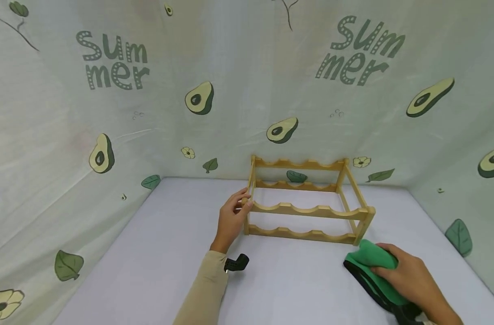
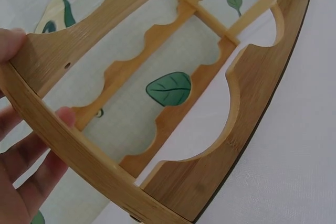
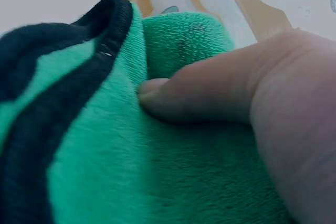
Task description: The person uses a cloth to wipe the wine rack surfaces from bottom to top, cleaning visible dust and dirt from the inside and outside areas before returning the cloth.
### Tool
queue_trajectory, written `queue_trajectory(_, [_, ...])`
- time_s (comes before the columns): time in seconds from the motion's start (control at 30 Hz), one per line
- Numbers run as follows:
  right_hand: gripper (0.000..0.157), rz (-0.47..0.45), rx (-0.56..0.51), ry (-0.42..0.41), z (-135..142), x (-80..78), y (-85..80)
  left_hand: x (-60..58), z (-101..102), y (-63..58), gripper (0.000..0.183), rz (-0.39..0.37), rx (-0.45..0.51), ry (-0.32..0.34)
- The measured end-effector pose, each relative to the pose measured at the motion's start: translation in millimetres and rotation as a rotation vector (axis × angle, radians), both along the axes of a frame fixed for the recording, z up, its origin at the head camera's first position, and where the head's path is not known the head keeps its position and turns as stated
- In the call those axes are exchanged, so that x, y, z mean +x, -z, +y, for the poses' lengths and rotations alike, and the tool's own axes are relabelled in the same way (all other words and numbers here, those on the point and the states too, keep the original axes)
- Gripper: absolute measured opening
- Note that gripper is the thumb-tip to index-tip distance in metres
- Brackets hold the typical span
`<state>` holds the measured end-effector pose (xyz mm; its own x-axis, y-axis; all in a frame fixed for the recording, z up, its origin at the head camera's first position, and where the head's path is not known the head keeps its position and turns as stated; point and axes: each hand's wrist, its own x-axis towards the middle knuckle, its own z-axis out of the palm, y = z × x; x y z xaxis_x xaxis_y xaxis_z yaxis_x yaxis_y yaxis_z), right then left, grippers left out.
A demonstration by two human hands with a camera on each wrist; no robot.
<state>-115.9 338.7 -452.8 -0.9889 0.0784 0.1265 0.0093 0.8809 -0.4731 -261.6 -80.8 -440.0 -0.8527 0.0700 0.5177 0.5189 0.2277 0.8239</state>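
Note:
A wooden bottle rack [image 1: 308,210] with scalloped rails stands upright on the white table. My left hand [image 1: 232,219] grips its left front post, thumb at the upper front rail and fingers round the outer side. In the left wrist view, the fingers [image 2: 44,174] wrap the end post of the rack [image 2: 210,182]. My right hand [image 1: 411,273] holds a folded green cloth [image 1: 375,257] with black edging, just off the rack's front right corner. The right wrist view shows the thumb [image 3: 205,90] pressing into the cloth [image 3: 100,150]; the other fingers are hidden there.
A white-covered table [image 1: 149,253] lies under the rack. Behind it and along both sides hangs a pale fabric sheet [image 1: 230,54] printed with avocados, leaves and lettering. A black wrist device [image 1: 236,262] sits on the left sleeve [image 1: 204,289].

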Motion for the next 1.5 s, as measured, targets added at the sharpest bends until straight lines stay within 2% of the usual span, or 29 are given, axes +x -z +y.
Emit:
queue_trajectory(0.1, [0.066, 0.065, 0.009, -0.003, -2, -1.7, -0.3, 9.7, 1, -11.2, 0.026, -0.013, 0.007, -0.004])
queue_trajectory(0.23, [0.061, 0.089, 0.012, -0.017, -7, -5.5, -0.5, 23.6, 1, -27.9, 0.022, -0.015, 0.011, -0.016])
queue_trajectory(0.33, [0.057, 0.1, 0.023, -0.032, -11, -7.2, -0.8, 24.5, 2, -30.5, 0.021, -0.016, 0.017, -0.023])
queue_trajectory(0.4, [0.054, 0.129, 0.052, -0.043, -13, -7.9, 0.0, 20.7, 2, -26.7, 0.021, -0.018, 0.021, -0.016])
queue_trajectory(0.6, [0.052, 0.245, 0.158, -0.094, -31, -12.5, 2.4, 0.1, 1, -1.0, 0.02, -0.028, 0.014, -0.019])
queue_trajectory(0.67, [0.052, 0.289, 0.194, -0.107, -38, -15.7, 3.6, -2.8, 0, 2.4, 0.018, -0.03, 0.01, -0.02])
queue_trajectory(0.8, [0.05, 0.356, 0.232, -0.114, -50, -22.7, 4.7, -6.1, -4, 2.2, 0.019, -0.038, -0.01, 0.011])
queue_trajectory(0.9, [0.048, 0.398, 0.232, -0.126, -57, -27.4, 4.2, -6.9, -7, -2.3, 0.023, -0.047, -0.045, 0.034])
queue_trajectory(1.0, [0.048, 0.436, 0.227, -0.178, -68, -35.5, 2.4, -7.1, -10, -7.1, 0.025, -0.055, -0.065, 0.042])
queue_trajectory(1.13, [0.047, 0.47, 0.22, -0.245, -81, -47.5, 2.0, -7.4, -12, -8.5, 0.029, -0.109, -0.105, 0.052])
queue_trajectory(1.33, [0.048, 0.465, 0.194, -0.216, -85, -51.9, 6.6, -5.8, -9, -4.1, 0.035, -0.139, -0.104, 0.07])
queue_trajectory(1.5, [0.046, 0.558, 0.105, -0.21, -88, -56.5, 16.0, -5.9, -9, -5.9, 0.03, -0.133, -0.08, 0.038])
